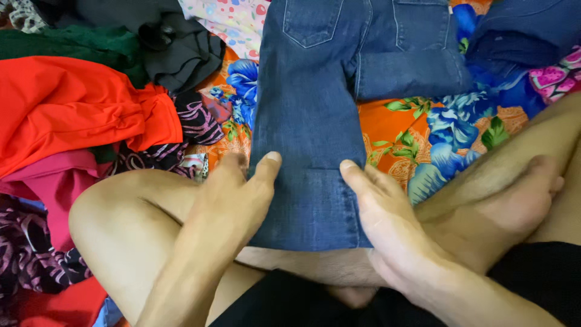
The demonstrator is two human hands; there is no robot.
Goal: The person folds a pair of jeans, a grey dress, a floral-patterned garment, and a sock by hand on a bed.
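Nearest to me: black shorts point(290, 306) at the bottom edge of view, 2 bare legs crossed, left knee point(115, 224) raised on the left side, right foot point(514, 194) tucked in on the right side.

Left hand point(233, 200) lies flat, fingers apart and loose, nothing clamped; thumb tip rests on the left edge of the jeans point(315, 121) leg, the other fingers just off the denim on that side. Right hand point(378, 209) also flat and open, fingers together, thumb tip on the right edge of the same leg, gripping nothing I can see.

The jeans are blue denim, spread back side up on a floral sheet point(399, 133) of orange with blue flowers. 1 leg runs straight toward me, its hem lying across my shin between the 2 hands. The other leg is folded across, well up from the hands; back pockets sit at the far edge of view.

Left side of the sheet: a heap of clothes, with a red garment point(72, 109) on top, a pink piece point(54, 181) under it, a black-and-pink patterned cloth point(193, 121) just beside the jeans, and dark green and black items point(175, 54) farther back. Far right corner: another folded dark blue denim piece point(520, 30), apart from the jeans. A white dotted cloth point(230, 21) lies at the far edge.
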